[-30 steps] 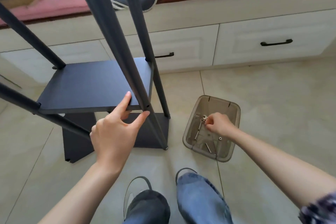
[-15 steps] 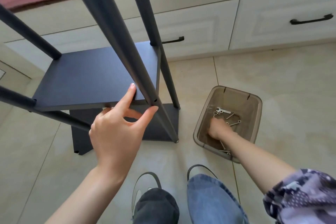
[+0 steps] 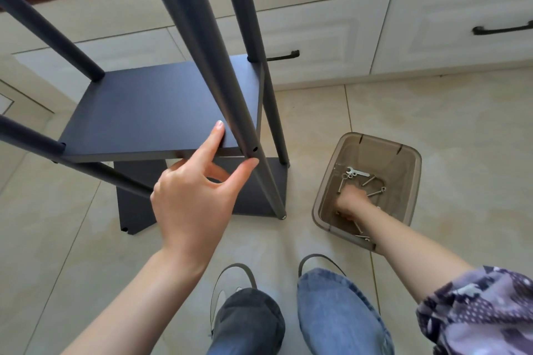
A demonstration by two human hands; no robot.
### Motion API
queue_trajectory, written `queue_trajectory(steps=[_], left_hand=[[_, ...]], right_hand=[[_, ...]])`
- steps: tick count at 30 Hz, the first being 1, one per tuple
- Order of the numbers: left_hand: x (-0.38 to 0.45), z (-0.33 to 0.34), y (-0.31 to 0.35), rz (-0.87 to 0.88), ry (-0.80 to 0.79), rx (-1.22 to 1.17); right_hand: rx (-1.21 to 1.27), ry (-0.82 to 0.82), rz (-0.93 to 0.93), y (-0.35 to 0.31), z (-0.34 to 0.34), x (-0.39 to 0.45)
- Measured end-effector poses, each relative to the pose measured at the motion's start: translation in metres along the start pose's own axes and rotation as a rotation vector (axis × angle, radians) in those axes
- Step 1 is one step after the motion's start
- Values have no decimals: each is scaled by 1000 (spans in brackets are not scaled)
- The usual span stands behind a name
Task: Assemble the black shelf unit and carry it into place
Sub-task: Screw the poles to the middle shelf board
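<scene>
The black shelf board (image 3: 161, 106) sits by the front pole (image 3: 202, 46). The left hand (image 3: 193, 196) pinches its edge. Right of the pole, the right hand (image 3: 350, 200) digs in the brown tub (image 3: 409, 158), maybe grasping a bolt; I cannot tell. Keep the board level with the pole's hole (image 3: 255, 149).

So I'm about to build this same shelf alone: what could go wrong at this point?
1. The left hand alone steadies the shelf board at the front post, and the bolt hole there looks empty. The board may slip out of line.
2. The right hand digs in the tub among loose bolts. It could grab the wrong piece or tip the tub.
</scene>
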State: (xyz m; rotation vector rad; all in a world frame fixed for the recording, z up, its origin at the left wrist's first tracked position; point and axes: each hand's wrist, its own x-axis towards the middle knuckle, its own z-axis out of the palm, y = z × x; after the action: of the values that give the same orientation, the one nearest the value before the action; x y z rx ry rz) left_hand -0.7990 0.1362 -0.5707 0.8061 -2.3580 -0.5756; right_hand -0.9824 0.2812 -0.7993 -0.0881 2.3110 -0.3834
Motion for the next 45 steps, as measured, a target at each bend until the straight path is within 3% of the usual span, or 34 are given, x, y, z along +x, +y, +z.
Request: queue_trajectory(steps=[12,20,24,28,32,37,41,45], left_hand=[[-2,-3,1,8,-41,51],[-1,1,-4,-12,-39,38],[-5,4,-3,-85,-36,-41],[-12,9,1,-140,-71,-182],[-15,13,-1,-78,-69,-67],[-12,7,2,39,43,266],[-8,4,1,115,107,302],[-3,7,-4,225,70,247]], right_hand=[[-41,124,-9,7,8,-12],[-72,122,-34,8,-11,-31],[-52,222,-122,-5,-50,-68],[65,405,-347,-33,-91,-134],[235,399,-589,-56,-103,-205],[337,407,-698,-67,-107,-250],[318,361,-734,-75,-99,-259],[294,346,-716,-84,-91,-253]])
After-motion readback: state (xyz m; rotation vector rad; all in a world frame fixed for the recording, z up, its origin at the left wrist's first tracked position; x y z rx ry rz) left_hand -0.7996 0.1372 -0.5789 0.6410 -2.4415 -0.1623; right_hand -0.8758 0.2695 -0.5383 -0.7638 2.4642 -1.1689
